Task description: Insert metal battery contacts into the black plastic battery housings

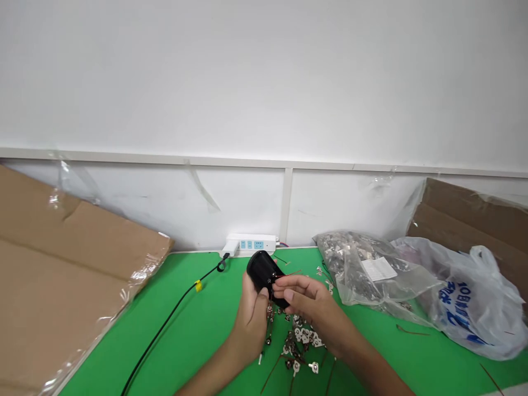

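My left hand [252,313] is wrapped round a black cylindrical plastic housing [263,272], held above the green table mat [198,330]. My right hand [307,302] pinches at the side of the same housing, where a thin red wire [289,274] sticks out. Under both hands lies a loose pile of small silver metal contacts and short brown wires [299,341]. What the right fingertips grip is hidden by the fingers.
A white power strip [252,243] sits against the wall, with a black cable [173,313] running forward left. A clear bag of metal parts [363,269] and a white plastic bag [466,297] lie at right. Cardboard sheets stand at left [61,275] and at far right [470,212].
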### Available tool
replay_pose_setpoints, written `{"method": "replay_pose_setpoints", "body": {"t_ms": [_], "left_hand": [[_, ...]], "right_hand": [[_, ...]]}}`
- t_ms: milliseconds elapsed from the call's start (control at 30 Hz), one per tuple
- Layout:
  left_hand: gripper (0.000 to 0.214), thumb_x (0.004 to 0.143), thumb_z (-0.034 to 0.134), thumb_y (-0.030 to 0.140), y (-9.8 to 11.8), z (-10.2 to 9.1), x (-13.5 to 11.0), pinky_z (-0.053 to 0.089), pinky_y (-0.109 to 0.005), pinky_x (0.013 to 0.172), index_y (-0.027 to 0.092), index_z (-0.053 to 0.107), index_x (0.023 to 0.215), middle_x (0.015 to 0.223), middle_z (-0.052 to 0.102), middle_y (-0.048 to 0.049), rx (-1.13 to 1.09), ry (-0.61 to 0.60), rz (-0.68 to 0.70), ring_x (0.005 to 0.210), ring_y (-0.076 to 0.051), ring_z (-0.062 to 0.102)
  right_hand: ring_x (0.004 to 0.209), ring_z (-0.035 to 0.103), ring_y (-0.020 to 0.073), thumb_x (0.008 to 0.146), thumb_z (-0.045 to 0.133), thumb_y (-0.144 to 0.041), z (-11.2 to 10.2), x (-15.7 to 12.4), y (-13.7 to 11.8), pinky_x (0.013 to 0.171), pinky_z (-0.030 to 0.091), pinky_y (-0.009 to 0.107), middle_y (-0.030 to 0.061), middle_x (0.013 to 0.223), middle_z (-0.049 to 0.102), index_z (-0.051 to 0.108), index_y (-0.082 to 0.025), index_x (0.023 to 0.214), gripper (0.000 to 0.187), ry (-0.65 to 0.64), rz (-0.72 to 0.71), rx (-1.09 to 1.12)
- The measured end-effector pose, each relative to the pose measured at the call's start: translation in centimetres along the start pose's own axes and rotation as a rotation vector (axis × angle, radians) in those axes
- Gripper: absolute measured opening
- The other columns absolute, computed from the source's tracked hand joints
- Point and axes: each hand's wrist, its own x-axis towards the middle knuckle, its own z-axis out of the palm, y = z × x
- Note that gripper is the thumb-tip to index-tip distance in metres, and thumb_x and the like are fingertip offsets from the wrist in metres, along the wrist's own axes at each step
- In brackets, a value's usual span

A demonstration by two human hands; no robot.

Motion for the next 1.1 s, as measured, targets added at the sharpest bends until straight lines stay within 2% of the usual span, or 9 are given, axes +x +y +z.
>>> {"method": "replay_pose_setpoints", "body": {"t_ms": [133,200,267,367,467,533,667,867,1100], "left_hand": [[0.041,0.098,0.052,0.037,0.0,0.0,0.8,0.055,-0.045,0.103,0.027,0.047,0.138,0.13,0.068,-0.0087,-0.317,0.138,-0.248,0.119,-0.027,0.067],[0.046,0.093,0.058,0.035,0.6,-0.1,1.1,0.058,-0.043,0.095,0.026,0.046,0.136,0.124,0.071,-0.0088,-0.442,0.149,-0.331,0.109,-0.027,0.071],[0.052,0.091,0.063,0.033,1.3,-0.1,0.9,0.057,-0.04,0.093,0.025,0.043,0.138,0.122,0.071,-0.0089,-0.474,0.111,-0.361,0.104,-0.026,0.071],[0.057,0.095,0.064,0.033,2.2,-0.2,0.0,0.057,-0.037,0.087,0.026,0.036,0.144,0.122,0.069,-0.0093,-0.43,-0.019,-0.331,0.097,-0.024,0.071],[0.056,0.1,0.06,0.039,2.4,-0.4,-0.9,0.056,-0.036,0.086,0.026,0.033,0.147,0.123,0.067,-0.0105,-0.335,-0.189,-0.247,0.098,-0.024,0.068],[0.052,0.101,0.059,0.04,2.3,-0.4,-1.2,0.053,-0.038,0.095,0.025,0.037,0.146,0.128,0.063,-0.0113,-0.228,-0.267,-0.14,0.11,-0.026,0.064],[0.047,0.103,0.057,0.037,2.3,-0.3,-1.3,0.044,-0.039,0.11,0.025,0.041,0.145,0.135,0.056,-0.0107,-0.089,-0.345,0.021,0.125,-0.027,0.055],[0.048,0.103,0.056,0.039,2.4,-0.4,-1.2,0.046,-0.039,0.108,0.022,0.04,0.145,0.135,0.056,-0.0121,-0.13,-0.393,-0.009,0.12,-0.027,0.056],[0.046,0.103,0.056,0.041,2.1,-0.4,-1.1,0.047,-0.036,0.104,0.021,0.043,0.142,0.127,0.058,-0.0119,-0.16,-0.398,-0.03,0.113,-0.025,0.056]], "right_hand": [[0.113,0.072,0.0247,0.09,0.076,-0.051,-0.5,-0.2,-0.1,0.078,0.056,0.029,0.0121,0.124,0.075,0.076,-0.022,0.113,0.037,-0.028,0.037,0.082],[0.109,0.072,0.0244,0.094,0.069,-0.051,-1.1,0.0,0.0,0.079,0.056,0.031,0.0114,0.12,0.075,0.074,-0.021,0.113,0.035,0.041,-0.044,0.008],[0.118,0.067,0.0252,0.099,0.061,-0.047,-1.9,0.2,0.3,0.094,0.055,0.037,0.0099,0.126,0.072,0.07,-0.023,0.122,0.034,0.12,-0.165,-0.152],[0.139,0.052,0.027,0.104,0.049,-0.04,-2.6,0.2,0.9,0.117,0.041,0.047,0.0076,0.149,0.059,0.055,-0.029,0.145,0.043,0.121,-0.301,-0.461],[0.147,0.044,0.0283,0.106,0.043,-0.037,-2.4,-0.2,1.4,0.122,0.035,0.051,0.0084,0.16,0.048,0.037,-0.029,0.158,0.053,0.016,-0.391,-0.72],[0.146,0.045,0.0294,0.105,0.043,-0.037,-2.0,-0.5,1.7,0.121,0.036,0.051,0.011,0.157,0.049,0.032,-0.026,0.16,0.057,-0.067,-0.457,-0.83],[0.126,0.057,0.0305,0.1,0.043,-0.033,-1.0,-0.5,1.6,0.11,0.045,0.05,0.0139,0.142,0.058,0.044,-0.021,0.149,0.05,-0.155,-0.547,-0.874],[0.118,0.058,0.0305,0.092,0.048,-0.028,-0.8,-0.3,0.8,0.105,0.046,0.05,0.0135,0.132,0.061,0.046,-0.019,0.139,0.048,-0.177,-0.574,-0.906],[0.111,0.059,0.0314,0.092,0.046,-0.029,-0.9,-0.6,1.2,0.099,0.048,0.052,0.0147,0.127,0.061,0.043,-0.018,0.135,0.045,-0.159,-0.526,-0.973]]}}
